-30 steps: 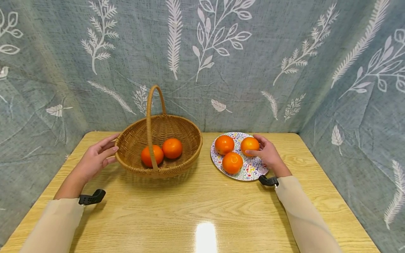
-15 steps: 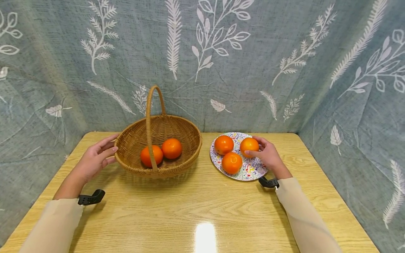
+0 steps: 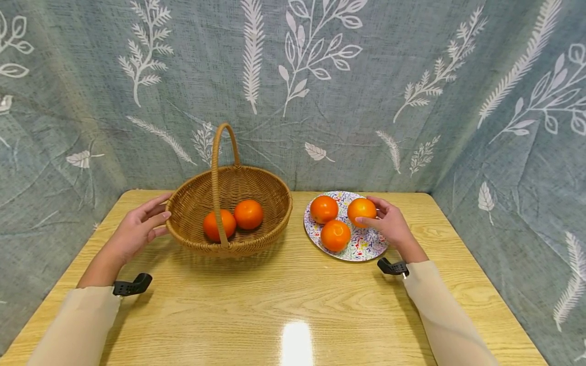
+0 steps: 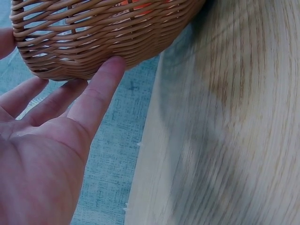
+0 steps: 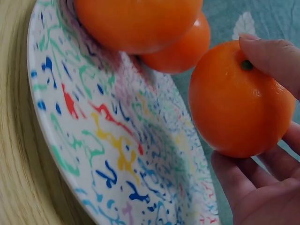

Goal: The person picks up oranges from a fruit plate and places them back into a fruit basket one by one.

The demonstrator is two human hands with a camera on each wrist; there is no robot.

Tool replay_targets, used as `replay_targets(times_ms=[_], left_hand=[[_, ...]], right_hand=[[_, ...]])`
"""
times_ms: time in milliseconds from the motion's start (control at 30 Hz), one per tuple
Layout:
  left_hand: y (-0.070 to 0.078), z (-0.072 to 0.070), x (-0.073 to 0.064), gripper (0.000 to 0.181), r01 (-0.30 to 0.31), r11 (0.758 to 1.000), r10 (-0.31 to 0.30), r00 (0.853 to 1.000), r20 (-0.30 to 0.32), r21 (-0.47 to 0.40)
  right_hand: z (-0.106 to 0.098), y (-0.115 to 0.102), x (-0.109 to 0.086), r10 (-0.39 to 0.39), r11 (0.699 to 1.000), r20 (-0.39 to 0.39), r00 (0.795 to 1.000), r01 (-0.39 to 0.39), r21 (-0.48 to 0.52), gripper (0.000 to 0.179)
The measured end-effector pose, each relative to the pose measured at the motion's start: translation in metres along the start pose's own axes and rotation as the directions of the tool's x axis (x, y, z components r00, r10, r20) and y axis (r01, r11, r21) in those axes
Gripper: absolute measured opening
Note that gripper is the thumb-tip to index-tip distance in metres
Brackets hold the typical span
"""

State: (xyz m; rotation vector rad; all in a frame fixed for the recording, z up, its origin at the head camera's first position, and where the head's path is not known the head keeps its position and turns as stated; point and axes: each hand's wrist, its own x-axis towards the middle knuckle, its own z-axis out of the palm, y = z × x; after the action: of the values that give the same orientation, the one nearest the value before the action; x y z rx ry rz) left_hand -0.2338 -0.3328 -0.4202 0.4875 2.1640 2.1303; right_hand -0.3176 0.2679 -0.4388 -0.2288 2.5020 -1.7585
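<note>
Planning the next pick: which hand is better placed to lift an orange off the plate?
Right, probably: the right hand holds an orange at the plate, while the left hand touches the basket.

We've got a basket [image 3: 256,247] on the left of the table [image 3: 220,315], two oranges [image 3: 248,214] inside, left hand [image 3: 137,231] touching it. Right of that, a plate [image 3: 366,249] with two more [image 3: 335,236], plus a fifth [image 3: 359,208] in the right hand [image 3: 393,226]. Cloth [image 3: 343,142] behind.

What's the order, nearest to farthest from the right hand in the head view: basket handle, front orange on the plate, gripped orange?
1. Gripped orange: in the right hand.
2. Front orange: left of the hand, on the plate.
3. Basket handle: farther left, beyond the plate.
</note>
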Motion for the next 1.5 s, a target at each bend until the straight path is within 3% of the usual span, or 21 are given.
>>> replay_targets(times_ms=[367,633,1000,1500], left_hand=[[0.000,-0.001,0.000,0.063,-0.008,1.000,0.007,1.000,-0.001,-0.018],[0.000,-0.001,0.000,0.064,0.005,1.000,-0.005,1.000,0.000,0.009],[0.002,-0.002,0.000,0.065,0.017,1.000,-0.017,1.000,0.021,-0.006],[0.007,-0.002,0.002,0.066,0.046,0.999,-0.046,0.999,0.017,-0.020]], right_hand=[[0.008,-0.023,-0.013,-0.055,0.992,-0.009,0.998,0.055,0.116,0.071],[0.015,-0.046,-0.018,-0.089,0.990,0.036,0.995,0.085,0.114,0.073],[0.025,-0.073,-0.015,-0.100,0.990,0.102,0.990,0.088,0.115,0.072],[0.052,-0.102,0.001,-0.151,0.980,0.126,0.980,0.132,0.149,0.062]])
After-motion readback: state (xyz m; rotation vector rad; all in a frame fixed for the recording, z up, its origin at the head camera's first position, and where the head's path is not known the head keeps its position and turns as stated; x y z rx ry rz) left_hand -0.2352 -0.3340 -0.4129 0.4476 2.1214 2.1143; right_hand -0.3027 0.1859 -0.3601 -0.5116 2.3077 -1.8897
